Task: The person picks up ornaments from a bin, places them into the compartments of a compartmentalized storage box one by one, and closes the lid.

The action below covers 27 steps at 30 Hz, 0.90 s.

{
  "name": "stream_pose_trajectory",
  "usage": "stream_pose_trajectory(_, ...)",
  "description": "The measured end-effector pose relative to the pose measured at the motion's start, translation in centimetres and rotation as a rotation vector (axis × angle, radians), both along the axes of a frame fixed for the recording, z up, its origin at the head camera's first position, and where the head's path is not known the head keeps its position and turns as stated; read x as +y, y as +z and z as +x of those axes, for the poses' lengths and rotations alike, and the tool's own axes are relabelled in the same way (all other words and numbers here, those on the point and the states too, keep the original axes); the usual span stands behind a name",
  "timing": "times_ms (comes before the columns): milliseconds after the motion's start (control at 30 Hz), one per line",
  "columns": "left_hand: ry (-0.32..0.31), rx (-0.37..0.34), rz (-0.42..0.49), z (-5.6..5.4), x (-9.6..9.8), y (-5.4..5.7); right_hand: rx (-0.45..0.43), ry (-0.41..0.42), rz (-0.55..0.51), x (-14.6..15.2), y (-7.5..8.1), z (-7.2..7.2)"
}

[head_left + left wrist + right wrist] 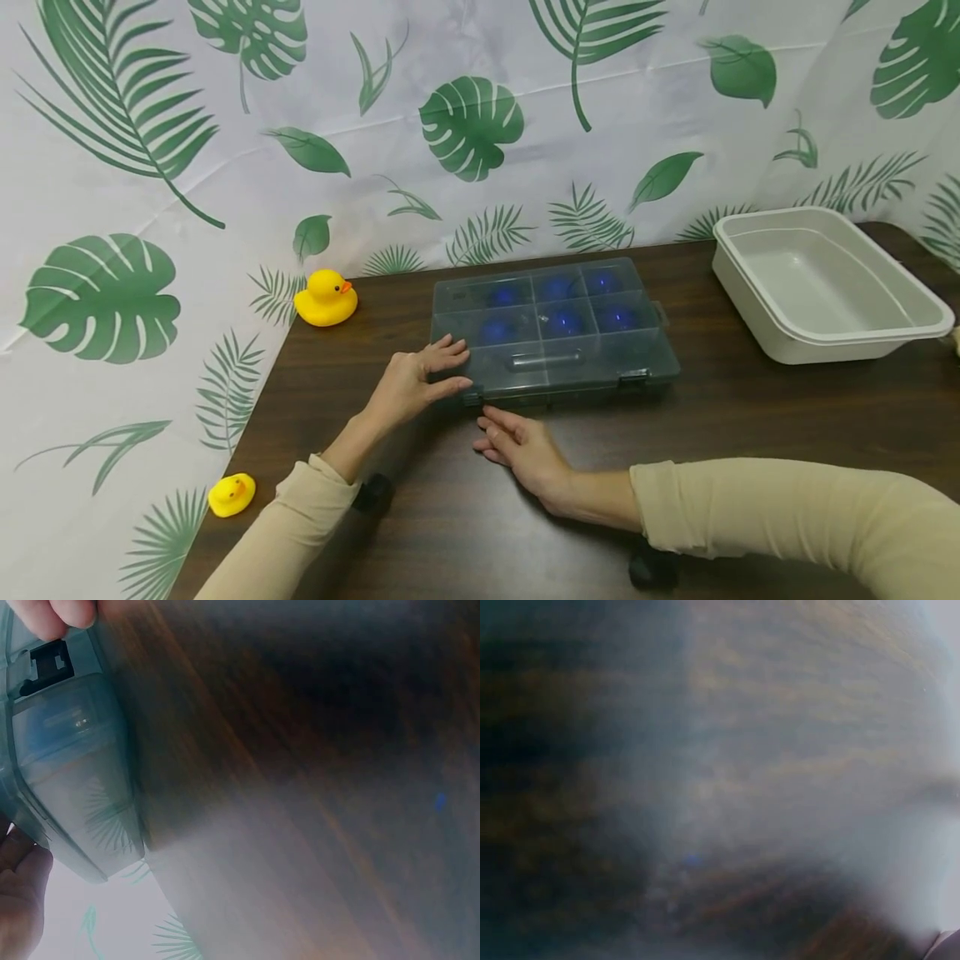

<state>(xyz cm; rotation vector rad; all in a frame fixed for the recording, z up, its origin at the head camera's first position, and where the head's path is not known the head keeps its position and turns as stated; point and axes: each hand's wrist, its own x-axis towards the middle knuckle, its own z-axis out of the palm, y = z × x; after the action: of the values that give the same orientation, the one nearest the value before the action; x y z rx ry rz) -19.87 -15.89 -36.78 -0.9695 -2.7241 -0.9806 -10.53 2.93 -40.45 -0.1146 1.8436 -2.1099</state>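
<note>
A translucent grey divided plastic box (555, 329) lies on the table, with dark latches on its front side. Blue round items (566, 321) show dimly through its lid, one to a compartment. My left hand (412, 382) touches the box's left end, fingers extended over the lid edge and thumb by the front corner. Just in front of the left latch (472, 399), my right hand (525, 450) has its fingertips at the box's front, fingers slightly bent. In the left wrist view, fingertips (52, 615) lie beside the black latch (49, 666). The right wrist view is mostly blurred.
A white plastic tub (817, 337) stands right of the box. One large yellow rubber duck (326, 300) sits at back left, a smaller duck (232, 495) at the table's left edge. Behind the dark wooden table (750, 425) hangs a leaf-patterned sheet (360, 183).
</note>
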Motion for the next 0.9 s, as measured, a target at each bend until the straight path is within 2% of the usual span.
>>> stream_pose_trajectory(133,-0.003,0.002,0.011,0.04,-0.04,0.01,0.044,0.035,0.021,0.1,-0.08,-0.01)
stream_pose_trajectory(367,-0.001,-0.016,0.009,0.18,-0.13,-0.24,-0.038,0.002,-0.019,0.38,-0.43,-0.34)
stream_pose_trajectory(633,-0.011,0.013,0.009,0.01,0.03,-0.07,0.032,0.083,0.007,0.38,-0.24,-0.01)
stream_pose_trajectory(900,-0.009,0.003,-0.001,0.06,0.01,-0.06,0.001,0.071,-0.012,0.82,-0.42,-0.36)
